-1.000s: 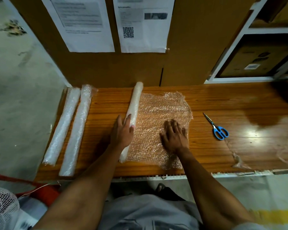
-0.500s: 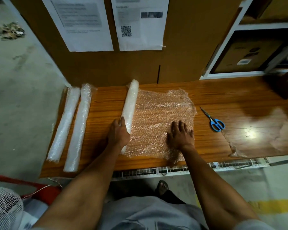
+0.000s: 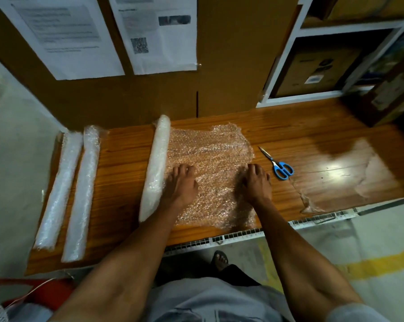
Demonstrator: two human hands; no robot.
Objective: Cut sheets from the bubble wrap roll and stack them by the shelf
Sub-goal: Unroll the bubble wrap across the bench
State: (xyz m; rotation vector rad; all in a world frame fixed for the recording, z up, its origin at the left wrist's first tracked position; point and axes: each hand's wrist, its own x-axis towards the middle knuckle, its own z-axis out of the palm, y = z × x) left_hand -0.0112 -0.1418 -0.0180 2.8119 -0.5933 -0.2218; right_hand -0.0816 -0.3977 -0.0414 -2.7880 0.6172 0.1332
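Observation:
A bubble wrap roll (image 3: 155, 163) lies on the wooden table (image 3: 312, 140), with a stretch of unrolled wrap (image 3: 210, 154) spread flat to its right. My left hand (image 3: 181, 184) rests palm down on the sheet right beside the roll. At the sheet's right edge my right hand (image 3: 256, 182) presses flat on the wrap, fingers forward. Blue-handled scissors (image 3: 277, 165) lie on the table just right of my right hand, untouched.
Two more bubble wrap rolls (image 3: 80, 189) lie at the table's left end. A white shelf (image 3: 287, 56) with cardboard boxes stands at the back right. A cardboard wall with taped papers (image 3: 159, 33) closes the back. Torn film (image 3: 310, 201) clings to the table's front right.
My left hand has come off the roll and now lies on the sheet beside it. My right hand has slid right to the sheet's edge, and the sheet lies wider.

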